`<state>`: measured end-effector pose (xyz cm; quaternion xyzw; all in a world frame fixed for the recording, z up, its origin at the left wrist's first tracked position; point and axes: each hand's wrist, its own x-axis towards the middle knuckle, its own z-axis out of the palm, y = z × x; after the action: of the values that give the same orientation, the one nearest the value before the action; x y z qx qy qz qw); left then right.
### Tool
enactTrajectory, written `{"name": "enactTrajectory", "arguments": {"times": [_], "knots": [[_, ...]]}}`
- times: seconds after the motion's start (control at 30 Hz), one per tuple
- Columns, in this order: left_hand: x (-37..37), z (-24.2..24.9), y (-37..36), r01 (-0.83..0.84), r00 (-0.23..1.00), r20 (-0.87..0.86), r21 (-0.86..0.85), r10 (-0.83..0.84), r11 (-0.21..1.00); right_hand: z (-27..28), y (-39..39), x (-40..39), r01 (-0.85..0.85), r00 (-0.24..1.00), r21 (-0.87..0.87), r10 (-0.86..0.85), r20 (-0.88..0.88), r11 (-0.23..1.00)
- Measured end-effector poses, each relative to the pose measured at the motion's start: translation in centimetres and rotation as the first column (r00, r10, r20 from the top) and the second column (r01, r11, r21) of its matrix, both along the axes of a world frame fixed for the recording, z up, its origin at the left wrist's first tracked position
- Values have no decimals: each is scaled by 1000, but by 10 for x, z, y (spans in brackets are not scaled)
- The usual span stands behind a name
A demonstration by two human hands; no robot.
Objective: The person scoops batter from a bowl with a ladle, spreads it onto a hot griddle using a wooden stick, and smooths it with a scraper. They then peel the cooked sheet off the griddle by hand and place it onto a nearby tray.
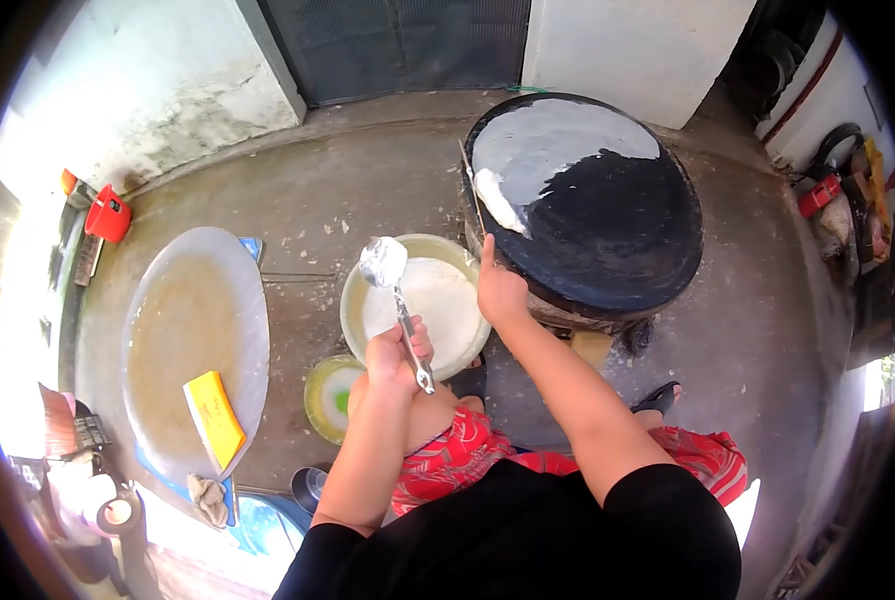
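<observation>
My left hand point(400, 355) is closed around the handle of a metal ladle point(405, 318). White batter coats the ladle's bowl, which is held over a wide basin point(353, 310) of white batter point(433, 300). In my right hand point(503, 290) is a thin wooden spreader point(474, 190), the index finger laid along it. The spreader reaches the left edge of a large round black griddle point(628, 230). A pale batter layer point(558, 140) covers the griddle's far part, its near border ragged. Beside the spreader lies a thicker white lump of batter point(498, 203).
At left a large round sheet point(193, 310) carries a yellow flat item point(215, 415). A smaller yellow-green bowl point(318, 400) stands by my left forearm. A red bucket point(109, 215) sits near the left wall. A rag point(208, 498) lies at lower left.
</observation>
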<state>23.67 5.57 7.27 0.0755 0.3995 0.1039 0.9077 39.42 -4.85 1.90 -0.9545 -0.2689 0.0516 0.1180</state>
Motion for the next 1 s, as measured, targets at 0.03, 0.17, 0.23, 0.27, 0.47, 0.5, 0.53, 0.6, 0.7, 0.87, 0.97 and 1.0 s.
{"name": "enactTrajectory", "arguments": {"times": [0.03,0.17,0.23,0.27,0.47,0.5,0.53,0.6,0.7,0.87,0.97,1.0], "knots": [[-1,0,1,1,1000,6,-9,-1,1000,-2,8,0,1,997,-62,-6,-82,998],[-6,0,4,5,1000,14,-30,-5,1000,6,-28,-34,105,991,110,-94,-97,988],[-5,-3,6,1,1000,23,-41,0,999,20,-47,-64,147,980,145,-125,-152,978],[-5,-5,7,-2,1000,31,-25,3,1000,33,-51,-73,189,966,185,-148,-214,965],[-8,-2,7,-10,1000,21,-22,10,1000,-4,-2,-30,150,982,68,-141,-126,986],[-9,0,8,-16,1000,23,-43,16,999,-5,-6,-28,214,968,83,-200,-153,973],[-11,-1,8,-9,1000,24,-44,10,999,-4,-21,-37,236,965,133,-216,-148,963],[-11,-4,9,11,999,31,11,-11,1000,11,-45,-68,260,962,176,-240,-129,949],[-11,-5,11,20,999,50,6,-21,1000,21,-54,-93,325,921,235,-250,-298,916],[-12,-5,11,32,999,32,6,-32,999,-7,-28,-55,300,947,143,-277,-164,943],[-10,-9,12,47,997,58,-15,-46,999,10,-66,-79,339,934,172,-308,-181,925],[-10,-10,12,44,997,58,-12,-43,999,21,-74,-88,361,917,177,-314,-246,916]]}}
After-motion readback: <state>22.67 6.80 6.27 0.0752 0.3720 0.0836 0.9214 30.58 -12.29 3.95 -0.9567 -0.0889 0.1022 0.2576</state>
